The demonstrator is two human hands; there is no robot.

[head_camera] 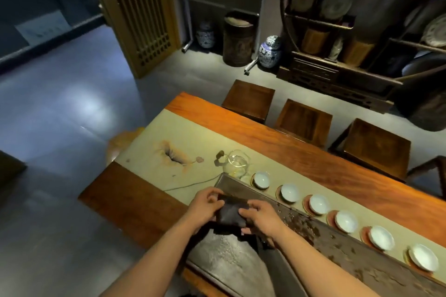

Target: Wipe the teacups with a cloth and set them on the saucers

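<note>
A dark cloth (232,213) is pinched between the left hand (205,205) and right hand (261,218) at lower centre, above the dark tray (325,236). Six white cups (319,204) already sit on saucers (307,205) running toward the lower right. The task appears nearly complete; laying down the cloth is judged next.

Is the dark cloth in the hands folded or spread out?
Folded: the dark cloth is a compact pad, held by the left hand and right hand.
</note>
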